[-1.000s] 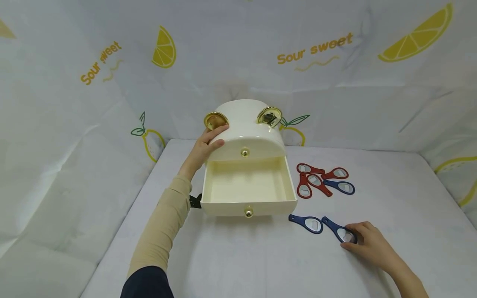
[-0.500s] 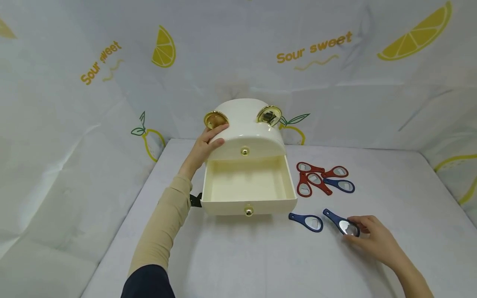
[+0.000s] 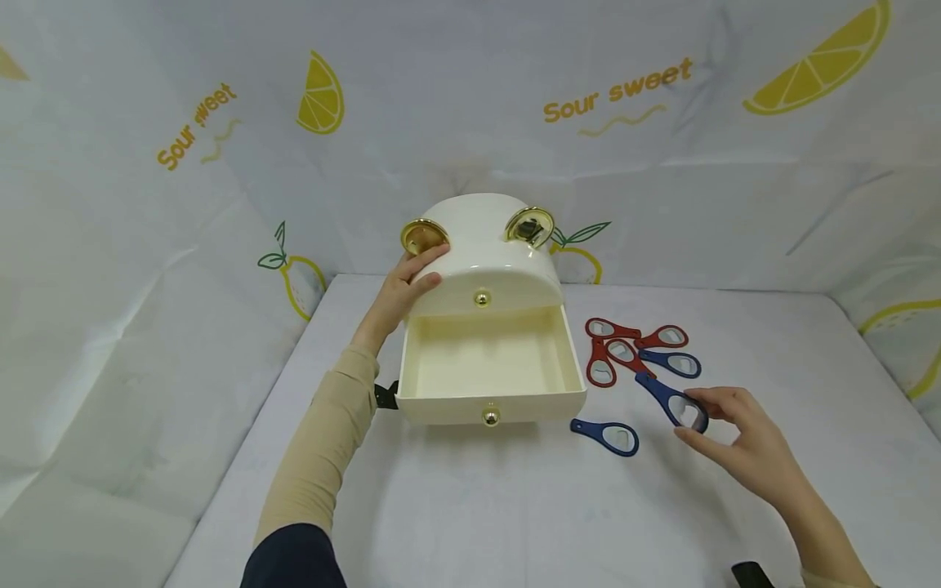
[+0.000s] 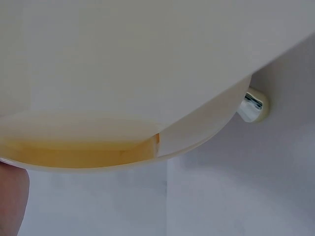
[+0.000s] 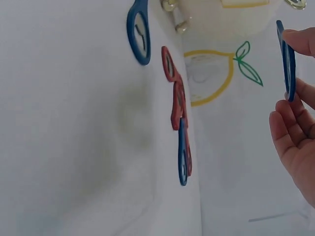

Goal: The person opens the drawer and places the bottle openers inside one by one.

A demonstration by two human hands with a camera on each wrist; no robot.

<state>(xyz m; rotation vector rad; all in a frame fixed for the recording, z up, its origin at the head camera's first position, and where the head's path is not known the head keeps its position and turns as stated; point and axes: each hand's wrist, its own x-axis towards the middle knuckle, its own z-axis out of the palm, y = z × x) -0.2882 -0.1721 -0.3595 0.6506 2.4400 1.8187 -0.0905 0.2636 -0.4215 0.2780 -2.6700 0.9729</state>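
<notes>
My right hand [image 3: 757, 445] pinches a blue bottle opener [image 3: 662, 396] by its rounded metal-filled head, handle pointing up and left. In the right wrist view the held blue bottle opener [image 5: 287, 64] appears edge-on between thumb and fingers, raised off the table. My left hand [image 3: 400, 294] rests on the upper left side of a cream box [image 3: 481, 245], thumb and forefinger extended below a gold disc [image 3: 424, 237]; its other fingers are hidden. The box's lower drawer [image 3: 492, 412] is pulled out with nothing inside. Another blue bottle opener [image 3: 599, 433] lies right of the drawer.
Several red bottle openers [image 3: 601, 371] and a blue one [image 3: 680, 364] lie grouped on the white tabletop [image 3: 470, 514], right of the box. A fruit-printed white sheet [image 3: 441, 98] hangs behind. The drawer's gold knob [image 3: 491, 418] juts forward.
My right hand has lifted the blue bottle opener off the table and carried it farther back, toward the red group. My left hand has stayed on the box.
</notes>
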